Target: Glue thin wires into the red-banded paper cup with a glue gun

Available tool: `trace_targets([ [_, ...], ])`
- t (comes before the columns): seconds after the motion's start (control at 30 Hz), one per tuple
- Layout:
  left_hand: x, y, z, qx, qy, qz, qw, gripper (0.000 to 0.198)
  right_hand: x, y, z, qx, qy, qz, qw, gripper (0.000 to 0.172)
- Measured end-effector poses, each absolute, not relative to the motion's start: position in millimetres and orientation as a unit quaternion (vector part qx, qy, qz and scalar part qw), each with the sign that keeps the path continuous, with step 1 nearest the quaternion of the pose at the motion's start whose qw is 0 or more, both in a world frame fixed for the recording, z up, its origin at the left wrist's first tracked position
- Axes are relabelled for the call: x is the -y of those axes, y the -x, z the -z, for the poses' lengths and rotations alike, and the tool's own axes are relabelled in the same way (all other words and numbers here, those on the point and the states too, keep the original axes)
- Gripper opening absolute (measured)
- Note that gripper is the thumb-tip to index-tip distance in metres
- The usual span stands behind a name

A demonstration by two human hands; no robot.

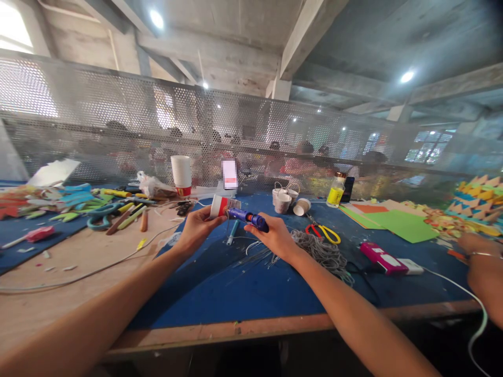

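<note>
My left hand [199,228] grips a red-and-white paper cup [218,206], tilted on its side above the blue mat. In my right hand [277,235] is a blue glue gun [247,217], its front end close to the cup; whether they touch I cannot tell. Grey cord [322,254] lies in a loose heap beside my right wrist. Below the glue gun rests a teal stick-like tool [233,232]. Beyond my hands stand small cord-wrapped cups [282,202], with another cup [302,207] lying on its side.
A stack of paper cups [181,170] and a lit phone [230,174] stand at the back. Scissors [329,234], a yellow-labelled bottle [336,191], green paper [408,225] and a magenta power strip [383,257] lie rightward. Another person's hand [481,246] is far right. Tools [126,217] clutter the left.
</note>
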State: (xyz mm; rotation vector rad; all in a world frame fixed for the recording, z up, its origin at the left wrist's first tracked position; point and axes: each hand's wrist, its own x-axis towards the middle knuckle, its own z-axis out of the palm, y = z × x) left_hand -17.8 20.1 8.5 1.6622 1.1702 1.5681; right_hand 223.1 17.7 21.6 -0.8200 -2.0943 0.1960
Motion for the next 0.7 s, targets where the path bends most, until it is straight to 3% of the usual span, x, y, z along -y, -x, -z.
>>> trace_targets([
  [0.7,-19.3,15.5,-10.3,-0.435,-0.618,-0.587,0.289,0.033,-19.0,-224.1,-21.9,0.845,0.329,-0.053,0.419,0.035],
])
